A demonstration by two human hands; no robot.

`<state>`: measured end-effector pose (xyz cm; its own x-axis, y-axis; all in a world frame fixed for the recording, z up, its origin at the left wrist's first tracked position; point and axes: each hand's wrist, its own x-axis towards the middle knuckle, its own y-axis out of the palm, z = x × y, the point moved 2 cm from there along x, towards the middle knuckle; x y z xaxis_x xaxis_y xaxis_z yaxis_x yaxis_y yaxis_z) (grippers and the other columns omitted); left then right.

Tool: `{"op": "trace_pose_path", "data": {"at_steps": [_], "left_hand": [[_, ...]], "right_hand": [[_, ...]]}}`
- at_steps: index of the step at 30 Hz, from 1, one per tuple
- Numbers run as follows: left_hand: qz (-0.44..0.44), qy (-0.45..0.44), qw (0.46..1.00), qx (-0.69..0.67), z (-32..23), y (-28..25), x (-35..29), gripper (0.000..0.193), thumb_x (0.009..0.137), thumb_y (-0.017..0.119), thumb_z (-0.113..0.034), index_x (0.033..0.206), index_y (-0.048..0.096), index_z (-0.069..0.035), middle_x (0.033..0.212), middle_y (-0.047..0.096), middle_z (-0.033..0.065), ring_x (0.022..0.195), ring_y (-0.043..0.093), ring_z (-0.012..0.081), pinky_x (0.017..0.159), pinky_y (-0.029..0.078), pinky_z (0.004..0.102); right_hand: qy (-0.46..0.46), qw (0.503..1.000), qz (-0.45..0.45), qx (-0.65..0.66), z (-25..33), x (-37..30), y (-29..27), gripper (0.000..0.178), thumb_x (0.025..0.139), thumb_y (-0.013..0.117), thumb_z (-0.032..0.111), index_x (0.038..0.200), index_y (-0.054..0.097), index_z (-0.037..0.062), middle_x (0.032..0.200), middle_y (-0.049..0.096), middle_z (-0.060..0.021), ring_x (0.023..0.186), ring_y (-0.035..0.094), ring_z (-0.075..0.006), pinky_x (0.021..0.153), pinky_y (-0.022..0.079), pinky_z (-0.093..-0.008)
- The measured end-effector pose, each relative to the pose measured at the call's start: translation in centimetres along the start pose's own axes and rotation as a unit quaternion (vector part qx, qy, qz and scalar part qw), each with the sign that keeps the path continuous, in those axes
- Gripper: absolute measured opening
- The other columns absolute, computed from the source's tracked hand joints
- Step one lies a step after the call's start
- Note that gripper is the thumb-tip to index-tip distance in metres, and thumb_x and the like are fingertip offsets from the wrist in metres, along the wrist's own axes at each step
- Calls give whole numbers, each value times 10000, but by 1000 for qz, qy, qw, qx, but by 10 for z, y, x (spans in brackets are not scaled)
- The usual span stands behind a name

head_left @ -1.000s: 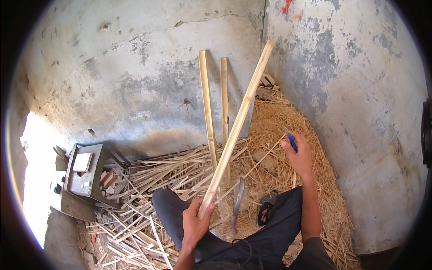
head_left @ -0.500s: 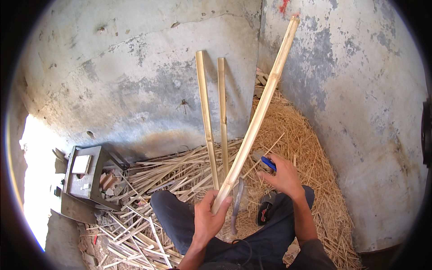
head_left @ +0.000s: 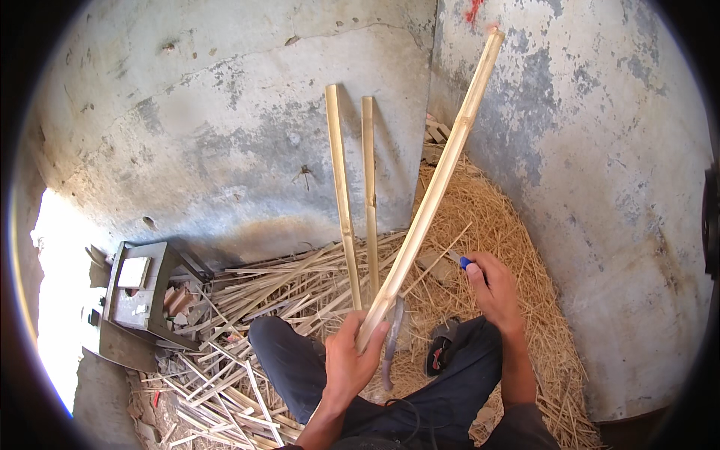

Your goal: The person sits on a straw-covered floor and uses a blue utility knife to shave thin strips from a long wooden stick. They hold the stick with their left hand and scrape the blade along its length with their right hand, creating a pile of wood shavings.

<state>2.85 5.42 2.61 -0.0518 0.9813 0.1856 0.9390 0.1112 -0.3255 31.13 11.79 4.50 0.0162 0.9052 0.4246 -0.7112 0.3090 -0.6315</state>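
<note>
A long split bamboo strip (head_left: 439, 184) slants up and to the right from my left hand (head_left: 352, 352). My left fingers and thumb are closed around its lower end, and the far end reaches up in front of the walls' corner. To the right of the strip and apart from it, my right hand (head_left: 491, 291) is closed on a small blue-handled knife (head_left: 466, 262). Its short grey blade points left toward the strip. Between my legs lies a long-bladed chopping knife (head_left: 393, 341) with a dark handle. Two more bamboo strips (head_left: 340, 165) lean upright on the wall.
Several thin bamboo slats (head_left: 247, 300) lie in a loose heap at left. Fine shavings (head_left: 510, 247) pile up along the right wall (head_left: 600, 187). A small dark wooden stand (head_left: 142, 289) is at far left, beside a bright opening. My bent knees frame the near floor.
My right hand with the knife has moved right and slightly down, away from the bamboo strip. The strip's top has shifted slightly right; my left hand keeps its hold.
</note>
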Motion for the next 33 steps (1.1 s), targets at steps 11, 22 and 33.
{"op": "trace_pose_path", "data": {"at_steps": [11,22,33], "left_hand": [[32,2,999,-31,-18,7,-1,236,1020,755,-213,1096,674,-5,664,701,90,590,712,169,555,515,325],[34,-12,999,-37,-12,11,0,226,1033,738,-215,1042,673,1,642,684,95,586,698,170,552,503,341],[50,-21,998,11,18,3,-8,324,1036,736,-296,994,671,18,660,652,148,575,621,165,566,479,370]], "right_hand": [[-261,965,-21,-23,48,-30,47,402,962,753,474,1061,748,85,743,642,-62,569,634,-247,519,495,-375],[-287,953,-52,-85,60,-30,46,333,904,808,445,1053,781,149,674,582,9,519,569,-165,485,437,-320],[-302,940,-124,-104,35,-27,63,266,947,783,408,992,795,146,721,661,-8,536,589,-170,495,442,-328]]}}
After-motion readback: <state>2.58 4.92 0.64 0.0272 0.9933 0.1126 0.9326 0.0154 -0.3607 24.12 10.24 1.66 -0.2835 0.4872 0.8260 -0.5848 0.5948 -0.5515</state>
